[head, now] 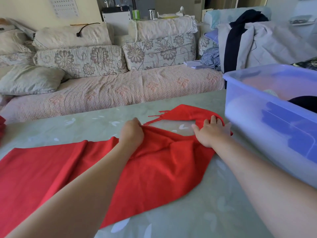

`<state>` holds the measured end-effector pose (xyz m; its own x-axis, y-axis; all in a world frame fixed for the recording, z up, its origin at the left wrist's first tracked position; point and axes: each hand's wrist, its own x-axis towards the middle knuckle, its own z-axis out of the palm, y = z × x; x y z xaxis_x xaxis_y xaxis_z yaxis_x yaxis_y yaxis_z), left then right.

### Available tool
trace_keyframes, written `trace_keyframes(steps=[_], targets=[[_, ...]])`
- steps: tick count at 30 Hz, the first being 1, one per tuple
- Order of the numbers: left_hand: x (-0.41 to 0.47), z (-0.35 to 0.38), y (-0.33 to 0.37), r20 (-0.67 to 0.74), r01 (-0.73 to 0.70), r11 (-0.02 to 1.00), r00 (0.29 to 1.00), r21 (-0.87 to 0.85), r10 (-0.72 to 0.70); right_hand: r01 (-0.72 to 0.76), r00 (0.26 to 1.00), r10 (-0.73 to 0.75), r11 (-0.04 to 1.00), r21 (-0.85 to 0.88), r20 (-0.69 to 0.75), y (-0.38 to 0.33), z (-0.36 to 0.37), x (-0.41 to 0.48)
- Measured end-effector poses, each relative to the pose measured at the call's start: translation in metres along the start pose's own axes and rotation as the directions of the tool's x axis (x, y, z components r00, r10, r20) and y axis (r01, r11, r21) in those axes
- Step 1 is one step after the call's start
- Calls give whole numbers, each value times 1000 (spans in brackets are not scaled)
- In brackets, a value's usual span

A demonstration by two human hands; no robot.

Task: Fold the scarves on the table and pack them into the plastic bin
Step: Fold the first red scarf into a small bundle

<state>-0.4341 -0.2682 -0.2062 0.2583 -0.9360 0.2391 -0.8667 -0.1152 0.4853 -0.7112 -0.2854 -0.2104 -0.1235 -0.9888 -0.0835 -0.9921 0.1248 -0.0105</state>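
Red scarf (154, 169) lies spread on the desk (205, 212) — left hand (131, 133), grip clamped on a bunched fold; right hand (211, 133), grip apart, pressing it flat beside the bin (257, 127).

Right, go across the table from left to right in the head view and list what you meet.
Red cloth at the left edge → left hand, gripping the red scarf → right hand, fingers spread flat on the same scarf → plastic bin.

Soft daylight, faint shadows, wide-angle bowing at edges
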Motion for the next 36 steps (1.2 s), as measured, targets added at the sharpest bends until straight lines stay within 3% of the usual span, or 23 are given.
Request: trace_keyframes(steps=[1, 3, 6, 11, 13, 17, 23, 26, 29, 32, 34, 36], targets=[[5, 0, -3, -42, 86, 993, 995, -80, -90, -22, 999, 23, 999, 36, -31, 2, -1, 2], [6, 1, -3, 25, 126, 984, 992, -123, -124, 31, 996, -23, 996, 82, -89, 6, -4, 4], [-9, 4, 3, 140, -45, 993, 988, -107, 60, 250, 952, -233, 966, 66, -198, 7, -3, 0], [-61, 7, 22, 60, -419, 903, 903, -99, 426, 547, 765, -462, 834, 74, -449, 4, -6, -28], [-90, 5, 31, 127, -489, 866, 857, -108, 499, 634, 724, -557, 770, 74, -407, 8, -8, -44], [-135, 9, 37, 270, -564, 826, 796, 9, 541, 692, 705, -692, 719, -64, -157, 26, -2, -77], [-164, 7, 52, 261, -566, 824, 790, -39, 555, 658, 727, -670, 742, -125, -149, 45, -10, -100], [-176, -1, 61, 292, -480, 865, 815, -144, 501, 607, 766, -641, 745, -277, -46, 45, -20, -122], [-191, -8, 71, 349, -475, 853, 778, -216, 522, 439, 898, -413, 812, -386, 153, 48, -37, -141], [-209, -11, 80, 421, -528, 814, 699, -241, 578, 349, 908, -204, 852, -391, 365, 49, -47, -160], [-211, -10, 81, 368, -528, 814, 727, -242, 580, 324, 915, -209, 890, -321, 344, 45, -54, -170], [-208, -8, 77, 206, -546, 828, 802, -128, 561, 324, 938, -273, 911, -256, 213, 39, -60, -176]])
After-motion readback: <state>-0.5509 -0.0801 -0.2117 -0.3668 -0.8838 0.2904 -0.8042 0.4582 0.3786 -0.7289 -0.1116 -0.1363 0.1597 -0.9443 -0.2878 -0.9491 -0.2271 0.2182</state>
